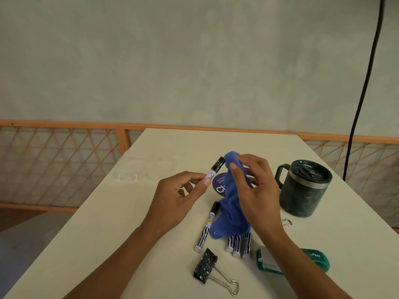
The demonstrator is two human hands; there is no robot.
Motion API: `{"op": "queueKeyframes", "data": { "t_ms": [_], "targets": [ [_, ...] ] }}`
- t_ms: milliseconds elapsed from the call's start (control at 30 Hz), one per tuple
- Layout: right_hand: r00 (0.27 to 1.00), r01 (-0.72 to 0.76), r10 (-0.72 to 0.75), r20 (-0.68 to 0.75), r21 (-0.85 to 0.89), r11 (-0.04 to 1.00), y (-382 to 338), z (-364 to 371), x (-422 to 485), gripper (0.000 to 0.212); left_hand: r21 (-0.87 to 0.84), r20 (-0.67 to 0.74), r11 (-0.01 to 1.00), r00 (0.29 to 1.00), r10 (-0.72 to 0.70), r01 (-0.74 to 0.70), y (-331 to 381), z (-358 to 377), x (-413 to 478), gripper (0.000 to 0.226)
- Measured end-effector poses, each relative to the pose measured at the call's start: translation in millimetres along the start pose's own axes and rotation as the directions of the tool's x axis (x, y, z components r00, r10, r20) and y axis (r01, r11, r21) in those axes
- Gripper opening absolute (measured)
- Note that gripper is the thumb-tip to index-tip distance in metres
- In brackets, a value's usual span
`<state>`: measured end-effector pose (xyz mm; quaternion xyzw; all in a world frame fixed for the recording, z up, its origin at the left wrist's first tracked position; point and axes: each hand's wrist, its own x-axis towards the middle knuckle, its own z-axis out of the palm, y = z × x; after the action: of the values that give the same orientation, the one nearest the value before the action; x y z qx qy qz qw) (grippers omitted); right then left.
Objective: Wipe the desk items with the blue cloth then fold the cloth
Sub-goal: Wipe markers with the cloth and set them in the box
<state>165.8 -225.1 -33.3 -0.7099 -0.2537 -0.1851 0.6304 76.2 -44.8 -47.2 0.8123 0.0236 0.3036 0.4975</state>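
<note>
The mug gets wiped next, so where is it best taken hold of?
Grip the handle, coming from the left: the mug stands upright, lidded, and its loop handle juts leftward, toward the right hand, unobstructed.

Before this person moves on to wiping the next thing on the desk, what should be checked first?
1. Marker secure: the left hand pinches the held marker by its white barrel. Ok.
2. Cloth in grip: the right hand holds the blue cloth bunched against the marker's black cap. Ok.
3. Cap clean: speckles show on it; dirt or pattern, cannot tell.
4. Cloth hanging free: its lower end covers part of the loose markers on the desk. Not ok.
5. Mug out of the way: it stands apart, to the right of the right hand, lid on. Ok.
</note>
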Motion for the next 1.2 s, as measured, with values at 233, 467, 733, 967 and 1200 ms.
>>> {"op": "queueKeyframes", "data": {
  "t_ms": [233,467,733,967,1200],
  "targets": [
    [0.857,0.499,-0.277,0.434,-0.567,0.655,14,11,-10,0.078,0.019,-0.071,0.999,0.997,0.027,-0.025,-4,-5,3,0.014],
    [0.842,0.516,-0.244,0.481,-0.588,0.622,16,13,-13,0.115,0.076,-0.106,0.995,0.992,0.067,-0.060,-6,-3,5,0.013],
    [0.871,0.453,-0.173,0.460,-0.615,0.646,5,7,-11,0.107,0.120,-0.113,0.987,0.986,0.123,-0.109,-4,-1,4,0.010],
    [0.871,0.457,-0.178,0.459,-0.618,0.640,3,10,-12,0.111,0.180,-0.121,0.972,0.977,0.174,-0.151,-8,-5,5,0.013],
    [0.855,0.470,-0.216,0.472,-0.528,0.708,0,11,-15,0.098,0.215,-0.153,0.960,0.965,0.213,-0.178,-10,-7,7,0.024]
  ]
}}
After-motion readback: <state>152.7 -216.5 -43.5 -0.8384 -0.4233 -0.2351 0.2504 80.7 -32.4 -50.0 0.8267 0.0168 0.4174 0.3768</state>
